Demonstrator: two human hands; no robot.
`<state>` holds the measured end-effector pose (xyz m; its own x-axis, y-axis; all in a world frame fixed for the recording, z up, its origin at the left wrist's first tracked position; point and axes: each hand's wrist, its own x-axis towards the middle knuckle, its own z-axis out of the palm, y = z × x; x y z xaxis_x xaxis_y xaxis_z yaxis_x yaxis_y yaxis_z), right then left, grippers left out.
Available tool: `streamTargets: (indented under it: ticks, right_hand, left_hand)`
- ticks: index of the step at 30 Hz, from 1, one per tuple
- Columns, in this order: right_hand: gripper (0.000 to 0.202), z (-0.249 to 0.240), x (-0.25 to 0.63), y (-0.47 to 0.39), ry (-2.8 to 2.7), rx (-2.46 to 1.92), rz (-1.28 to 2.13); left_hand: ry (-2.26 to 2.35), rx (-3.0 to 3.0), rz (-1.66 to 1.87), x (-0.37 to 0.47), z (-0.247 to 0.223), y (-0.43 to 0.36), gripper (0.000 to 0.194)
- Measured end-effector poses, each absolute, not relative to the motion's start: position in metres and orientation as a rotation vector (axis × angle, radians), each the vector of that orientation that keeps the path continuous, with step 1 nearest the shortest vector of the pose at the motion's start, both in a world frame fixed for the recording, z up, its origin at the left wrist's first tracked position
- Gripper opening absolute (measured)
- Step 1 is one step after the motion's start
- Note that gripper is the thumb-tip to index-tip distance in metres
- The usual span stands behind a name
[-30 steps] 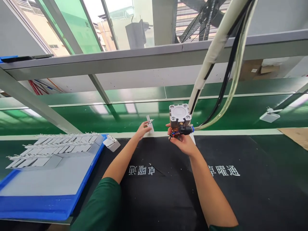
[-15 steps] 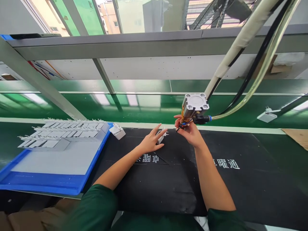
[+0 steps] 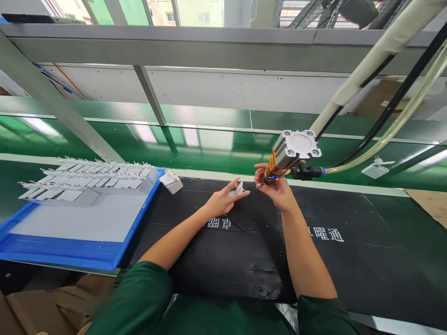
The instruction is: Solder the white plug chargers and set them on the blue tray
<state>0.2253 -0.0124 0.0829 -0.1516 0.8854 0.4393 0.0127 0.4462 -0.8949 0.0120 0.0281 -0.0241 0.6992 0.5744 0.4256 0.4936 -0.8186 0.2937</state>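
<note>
The left hand (image 3: 220, 203) and the right hand (image 3: 279, 191) are apart, I see: one holds a small white part (image 3: 238, 188) over the black surface (image 3: 223, 260), the other grips the metal tool (image 3: 301, 145) low, perhaps to keep it steady

Near the far edge of the tabletop (image 3: 216, 265), the left hand (image 3: 223, 202) covers part of a white piece (image 3: 237, 189) (details too small to tell). The right hand (image 3: 278, 190) hides the lower end of a metal tool (image 3: 300, 145). The hoses (image 3: 401, 94) are cut off rightward, the blue tray (image 3: 63, 251) at left.
</note>
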Motion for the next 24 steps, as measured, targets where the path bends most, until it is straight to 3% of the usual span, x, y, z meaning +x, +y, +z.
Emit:
streamTargets:
  ticks: [5, 16, 24]
  right_hand:
    - [0.04, 0.079, 0.226, -0.012, -1.527, -0.78, 0.957]
    - [0.052, 0.085, 0.204, -0.029, -1.578, -0.624, 0.999]
    - [0.041, 0.084, 0.191, -0.036, -1.571, -0.728, 0.838]
  left_hand:
    - [1.036, 2.4, 0.879, 0.012, -0.027, 0.031, 0.071]
    - [1.226, 2.163, 0.8, 0.026, -0.027, 0.027, 0.032]
    - [1.074, 2.184, 0.965, 0.03, -0.023, 0.02, 0.034]
